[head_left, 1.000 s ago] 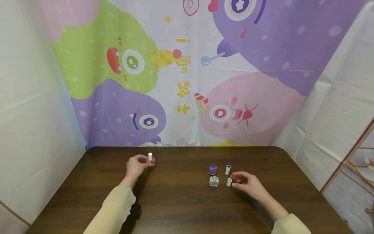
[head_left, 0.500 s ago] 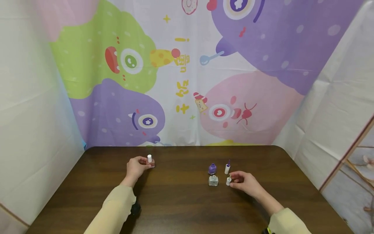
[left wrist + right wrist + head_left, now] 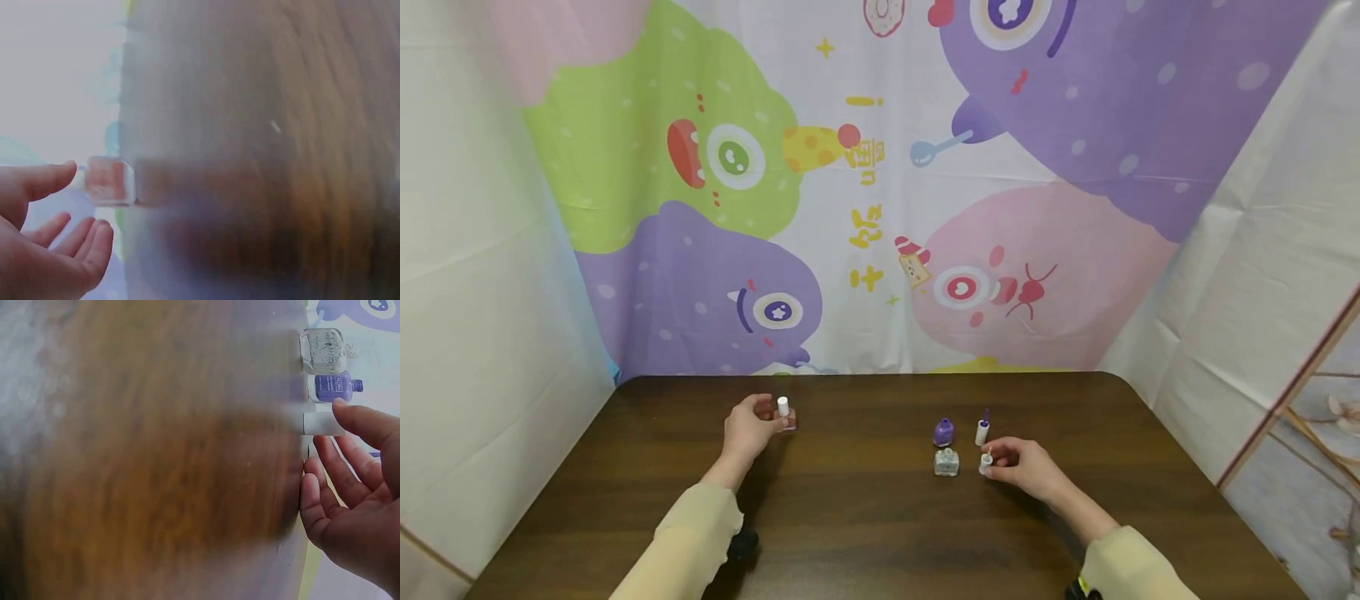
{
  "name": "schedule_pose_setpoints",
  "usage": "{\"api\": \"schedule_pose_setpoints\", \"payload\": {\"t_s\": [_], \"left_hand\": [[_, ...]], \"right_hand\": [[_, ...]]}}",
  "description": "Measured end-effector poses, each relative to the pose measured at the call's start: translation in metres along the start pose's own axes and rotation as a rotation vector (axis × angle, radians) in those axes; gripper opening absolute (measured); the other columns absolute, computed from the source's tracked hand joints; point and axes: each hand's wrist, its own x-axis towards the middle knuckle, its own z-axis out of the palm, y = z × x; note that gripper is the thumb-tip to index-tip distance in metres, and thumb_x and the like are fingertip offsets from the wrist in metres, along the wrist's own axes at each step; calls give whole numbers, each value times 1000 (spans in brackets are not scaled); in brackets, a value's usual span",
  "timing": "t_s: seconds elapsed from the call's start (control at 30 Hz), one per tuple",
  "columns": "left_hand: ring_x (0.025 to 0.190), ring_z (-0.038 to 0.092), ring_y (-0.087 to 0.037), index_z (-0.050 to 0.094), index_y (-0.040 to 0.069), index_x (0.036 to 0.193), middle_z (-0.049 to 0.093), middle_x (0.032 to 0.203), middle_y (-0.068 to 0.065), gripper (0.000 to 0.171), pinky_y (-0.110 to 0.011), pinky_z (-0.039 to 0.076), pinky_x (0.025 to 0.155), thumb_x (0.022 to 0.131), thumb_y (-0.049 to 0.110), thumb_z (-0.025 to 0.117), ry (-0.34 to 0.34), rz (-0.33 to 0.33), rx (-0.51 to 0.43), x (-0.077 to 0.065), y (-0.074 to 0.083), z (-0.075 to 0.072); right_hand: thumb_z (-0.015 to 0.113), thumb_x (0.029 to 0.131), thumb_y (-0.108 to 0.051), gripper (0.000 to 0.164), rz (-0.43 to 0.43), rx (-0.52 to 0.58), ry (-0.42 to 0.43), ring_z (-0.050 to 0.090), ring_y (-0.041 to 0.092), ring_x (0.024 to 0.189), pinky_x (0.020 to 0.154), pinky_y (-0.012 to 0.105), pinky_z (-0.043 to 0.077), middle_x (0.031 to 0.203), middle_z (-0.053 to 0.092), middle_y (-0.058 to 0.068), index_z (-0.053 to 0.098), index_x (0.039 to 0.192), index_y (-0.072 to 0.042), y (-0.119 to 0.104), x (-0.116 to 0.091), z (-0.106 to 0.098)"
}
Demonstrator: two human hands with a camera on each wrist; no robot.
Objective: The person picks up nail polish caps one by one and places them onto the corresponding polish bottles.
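Note:
In the head view, a pink nail polish bottle (image 3: 788, 421) with a white cap stands upright at the table's left. My left hand (image 3: 747, 431) is beside it; in the left wrist view, the thumb lies near the cap and the fingers (image 3: 97, 247) are spread off the bottle. At the right, my right hand (image 3: 1028, 468) pinches a white nail polish brush cap (image 3: 985, 466), standing brush up, between thumb and index finger. Left of that cap are an uncapped clear glitter bottle (image 3: 947, 463) and an uncapped purple bottle (image 3: 943, 433). A second white brush cap (image 3: 982, 433) has a purple brush.
The dark wooden table (image 3: 850, 508) spans the foreground. A cartoon-printed cloth (image 3: 865, 325) hangs along its back edge, with pale cloth panels (image 3: 482, 275) at the sides. Both wrists carry dark devices below the sleeves.
The pink bottle has come down slightly and stands on the table; the left fingers have loosened from it. My right hand has moved left and now pinches the nearer brush cap.

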Motion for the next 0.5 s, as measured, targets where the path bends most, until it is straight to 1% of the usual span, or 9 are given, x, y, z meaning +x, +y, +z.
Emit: {"api": "schedule_pose_setpoints", "payload": {"t_s": [0.07,0.1,0.2,0.27,0.4,0.5], "left_hand": [[105,60,-38,51,-6,126,60,117,-27,59,-47,45,90,76,10,77,13,-14,-15,-2,5,-1],[107,59,-38,49,-5,129,59,119,-27,61,-48,45,92,77,11,77,16,-22,-19,-3,8,-3],[112,54,-38,47,-2,131,56,123,-26,66,-49,41,94,75,14,77,43,-14,-7,-8,18,-5],[112,52,-38,47,-2,130,56,121,-26,64,-49,40,95,75,13,76,67,17,7,-12,26,-5],[104,52,-36,53,-3,125,56,114,-24,56,-48,41,89,74,5,74,129,119,28,-23,40,-1],[99,55,-34,56,-2,121,56,110,-20,52,-44,45,85,73,1,74,138,173,18,-33,50,5]], "right_hand": [[77,77,-18,36,-2,-11,-1,57,12,79,67,21,47,93,67,6,66,106,0,0,0,0],[78,77,-18,36,3,-18,1,57,12,79,67,21,47,93,67,5,66,106,-1,0,0,1],[77,78,-19,33,16,-34,2,56,12,79,66,21,47,91,67,3,67,105,-2,-1,1,1],[77,78,-20,32,24,-45,3,56,12,79,66,21,46,90,66,2,67,104,-4,-2,1,1],[76,79,-19,29,31,-56,11,55,13,78,65,22,46,88,65,1,67,102,-5,-3,1,1],[76,79,-19,28,32,-56,15,55,13,77,65,22,46,87,65,1,68,101,-5,-4,2,2]]}}
